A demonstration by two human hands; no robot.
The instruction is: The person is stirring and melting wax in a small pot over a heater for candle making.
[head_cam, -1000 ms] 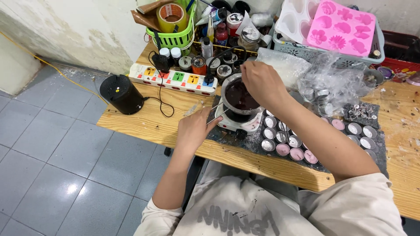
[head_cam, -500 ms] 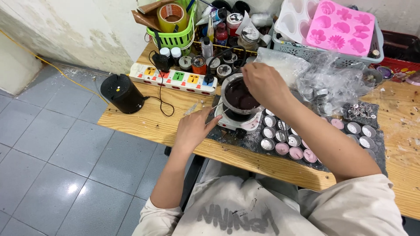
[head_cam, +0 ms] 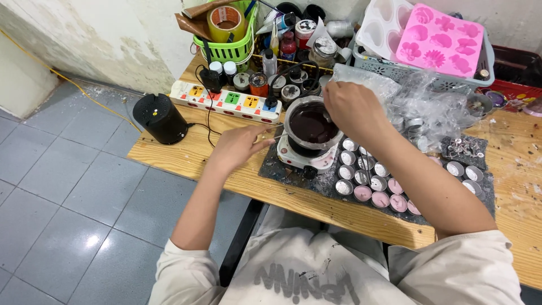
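the landmark is a round metal pot filled with a dark, glossy brown liquid, seated on a small white hotplate near the middle of the wooden bench. the hotplate stands on a dark, paint-speckled mat.

right hand: positioned over the right rim of the pot, fingers curled and pressed together around a thin stirring tool whose lower end enters the liquid. the tool itself is mostly hidden by the hand.

left hand: resting on the bench just left of the pot, fingers pinching a thin pale stick that points toward the hotplate.

right of the pot, on the mat, small round metal cups lie in close rows; some hold smooth pink fill, others pale fill. further right of the pot lies crumpled clear plastic bagging.

behind the pot: a long white power strip with coloured sockets, and a cluster of small jars and bottles. behind and left of the pot, a green slatted basket carries a roll of brown tape. behind and right of the pot, a grey basket holds a pink silicone mould with flower shapes and a white mould.

far left of the pot, at the bench edge, stands a matte black cylindrical device.
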